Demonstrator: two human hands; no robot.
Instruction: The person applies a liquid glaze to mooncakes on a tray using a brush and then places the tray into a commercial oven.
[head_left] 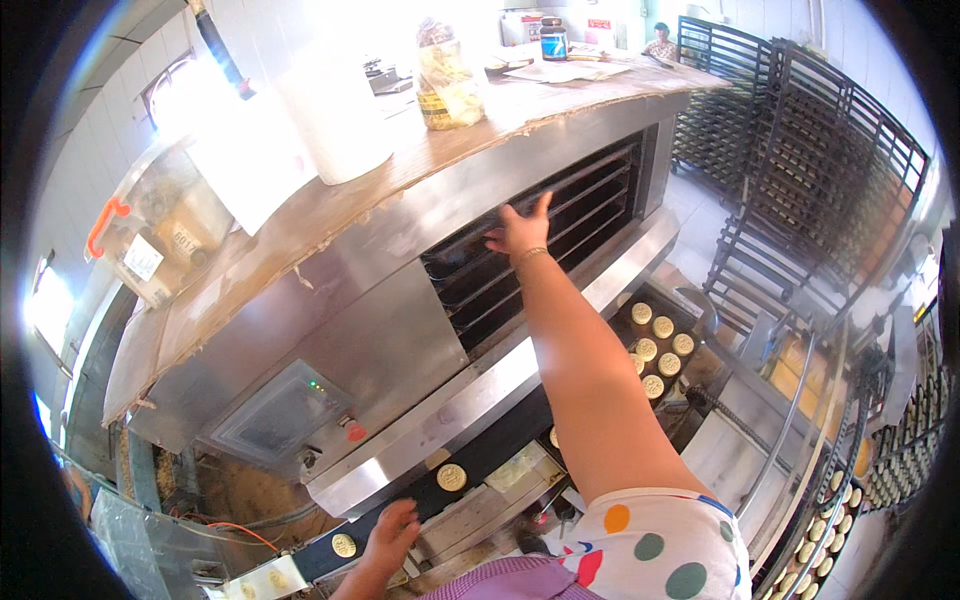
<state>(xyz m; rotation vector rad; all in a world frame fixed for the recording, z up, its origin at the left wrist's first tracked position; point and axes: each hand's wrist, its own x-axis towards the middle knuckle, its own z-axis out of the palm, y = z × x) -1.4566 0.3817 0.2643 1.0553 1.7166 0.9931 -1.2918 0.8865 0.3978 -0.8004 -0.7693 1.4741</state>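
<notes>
My right hand (521, 233) is raised with its fingers spread, holding nothing. It is in front of the slatted dark opening (590, 215) in a stainless steel machine (370, 300). Low on the left, my left hand (392, 534) hovers beside a narrow dark conveyor belt (490, 440); its fingers are loosely bent and nothing shows in them. A round stamped pastry (452, 477) lies on the belt just beyond this hand, and another pastry (344, 545) is to its left. More such pastries sit on a dark tray (655, 345) at the belt's right end, partly hidden by my forearm.
A control panel (285, 412) with a red knob is on the machine's front. On its wooden top (390, 185) stand a jar (447, 85) and a plastic tub (165, 225). Tall dark racks (810, 150) stand at the back right; loaded trays (815, 545) are at lower right.
</notes>
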